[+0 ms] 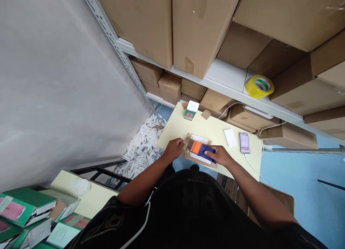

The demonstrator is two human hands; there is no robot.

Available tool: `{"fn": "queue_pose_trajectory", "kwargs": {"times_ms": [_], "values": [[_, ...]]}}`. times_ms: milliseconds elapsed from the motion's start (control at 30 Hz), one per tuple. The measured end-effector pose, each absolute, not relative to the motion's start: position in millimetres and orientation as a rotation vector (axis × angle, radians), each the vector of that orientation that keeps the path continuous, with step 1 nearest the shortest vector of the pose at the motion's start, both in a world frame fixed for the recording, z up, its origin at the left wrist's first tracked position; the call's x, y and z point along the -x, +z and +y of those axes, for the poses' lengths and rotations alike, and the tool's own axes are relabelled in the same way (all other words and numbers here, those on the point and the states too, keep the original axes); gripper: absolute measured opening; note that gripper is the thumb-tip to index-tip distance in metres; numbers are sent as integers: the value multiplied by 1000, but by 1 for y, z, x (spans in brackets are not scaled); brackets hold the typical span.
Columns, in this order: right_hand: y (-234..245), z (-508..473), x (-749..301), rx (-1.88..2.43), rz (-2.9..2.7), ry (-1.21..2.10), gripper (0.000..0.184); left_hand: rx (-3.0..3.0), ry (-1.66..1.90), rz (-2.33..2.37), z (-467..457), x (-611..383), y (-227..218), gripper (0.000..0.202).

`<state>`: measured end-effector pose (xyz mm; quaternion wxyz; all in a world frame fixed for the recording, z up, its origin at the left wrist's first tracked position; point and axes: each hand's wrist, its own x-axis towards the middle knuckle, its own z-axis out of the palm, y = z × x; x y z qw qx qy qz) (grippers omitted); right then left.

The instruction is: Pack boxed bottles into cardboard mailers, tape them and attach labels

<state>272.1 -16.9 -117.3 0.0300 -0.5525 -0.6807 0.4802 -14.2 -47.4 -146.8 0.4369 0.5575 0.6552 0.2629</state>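
Observation:
My right hand (219, 155) grips the dark blue end of a flat blue-and-orange tool (197, 147); its exact kind I cannot make out. The tool lies over a cardboard piece (212, 164) with white strips and shiny clear tape at its edges, close to the table's near side. At that cardboard's left edge, my left hand (175, 148) is closed in a pinch. What sits between its fingertips is too small to name.
Around the pale yellow table (172, 128) are a green-and-white box (191, 110), a white card or box (230, 137) and a blurred-out phone (244, 143). Shelves of cartons (199, 26) overhang it, with yellow tape (259, 86). White paper strips (142, 144) cover floor; green boxes (29, 206) stand lower left.

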Motion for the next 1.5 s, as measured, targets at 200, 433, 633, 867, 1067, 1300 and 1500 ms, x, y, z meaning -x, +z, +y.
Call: {"fn": "queue_pose_trajectory", "kwargs": {"times_ms": [200, 433, 633, 867, 1067, 1300, 1500], "values": [[-105, -11, -266, 1690, -2322, 1394, 49, -1424, 660, 1665, -60, 26, -173, 32], [-109, -17, -260, 1775, -2314, 1329, 47, -1472, 606, 1620, -61, -5, -218, 31], [-115, -15, -251, 1835, -2335, 1258, 48, -1568, 542, 1593, -53, -12, -231, 22], [-116, -16, -252, 1820, -2292, 1267, 49, -1706, 591, 983, -41, 17, -213, 108], [-112, -15, -246, 1829, -2342, 1235, 48, -1808, 635, 952, -31, -3, -209, 121], [-108, -14, -249, 1844, -2422, 1155, 49, -1905, 592, 961, -25, -2, -207, 108], [-96, -22, -301, 1977, -2375, 1110, 50, -2140, 415, 940, -25, 0, -208, 115]]}}
